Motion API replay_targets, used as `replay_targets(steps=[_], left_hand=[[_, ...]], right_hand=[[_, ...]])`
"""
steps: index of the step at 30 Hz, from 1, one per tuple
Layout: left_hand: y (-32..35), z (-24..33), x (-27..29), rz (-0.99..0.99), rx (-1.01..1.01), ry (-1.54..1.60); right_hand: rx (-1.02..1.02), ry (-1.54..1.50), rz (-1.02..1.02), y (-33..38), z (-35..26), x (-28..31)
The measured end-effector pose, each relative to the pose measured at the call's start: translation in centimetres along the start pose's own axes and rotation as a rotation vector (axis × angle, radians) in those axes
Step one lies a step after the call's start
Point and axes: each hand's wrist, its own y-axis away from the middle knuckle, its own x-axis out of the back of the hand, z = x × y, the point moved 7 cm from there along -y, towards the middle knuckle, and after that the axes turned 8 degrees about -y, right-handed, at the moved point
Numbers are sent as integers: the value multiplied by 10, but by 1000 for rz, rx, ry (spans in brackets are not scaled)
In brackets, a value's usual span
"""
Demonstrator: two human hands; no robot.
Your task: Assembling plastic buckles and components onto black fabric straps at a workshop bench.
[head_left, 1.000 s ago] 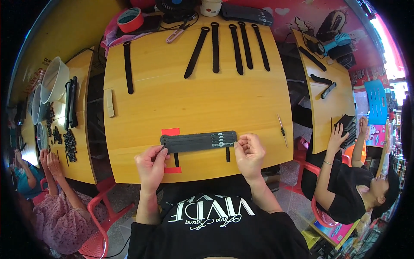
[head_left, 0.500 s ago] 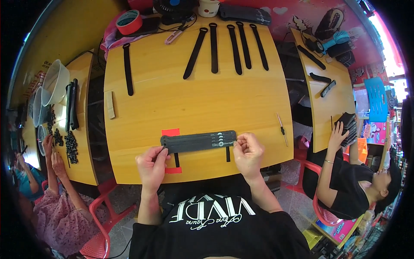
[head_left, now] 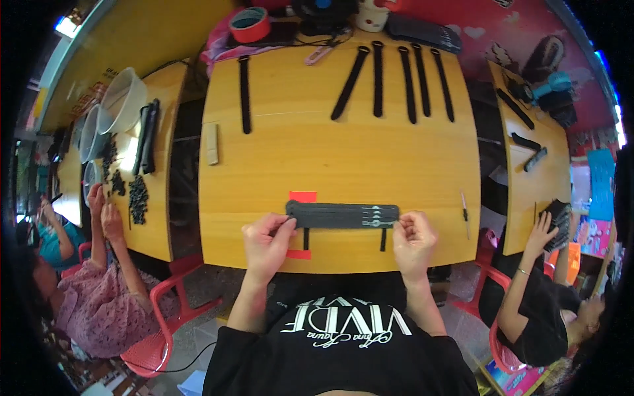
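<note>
In front of me a small stack of dark grey fabric straps (head_left: 340,216) with pale print at the right end lies crosswise above the table's near edge. My left hand (head_left: 269,239) pinches its left end between thumb and fingers. At the opposite end, my right hand (head_left: 416,241) is closed with its fingertips on the stack's lower corner. Two short black strips (head_left: 384,240) stick out from under the stack toward me. Red tape (head_left: 303,197) marks the table just beyond the left part of the stack, with another red piece (head_left: 298,254) nearer me.
Several black straps with ring ends (head_left: 378,79) lie along the far side of the wooden table (head_left: 337,152). A thin pointed tool (head_left: 465,214) lies at the right, a beige block (head_left: 212,144) at the left. Co-workers sit at side tables; the right one handles dark straps (head_left: 560,223).
My view has swung, so the whole scene sits further right in the picture. Both hands keep their places at the ends of the strap stack.
</note>
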Motion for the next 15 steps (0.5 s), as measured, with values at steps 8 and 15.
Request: replay_targets(steps=[8,15], left_hand=[[2,6,5,55,-53,-52],[3,13,7,100,-105,-118]], right_hand=[[5,-44,21,0,0,0],[-19,-41,11,1,-2,-1]])
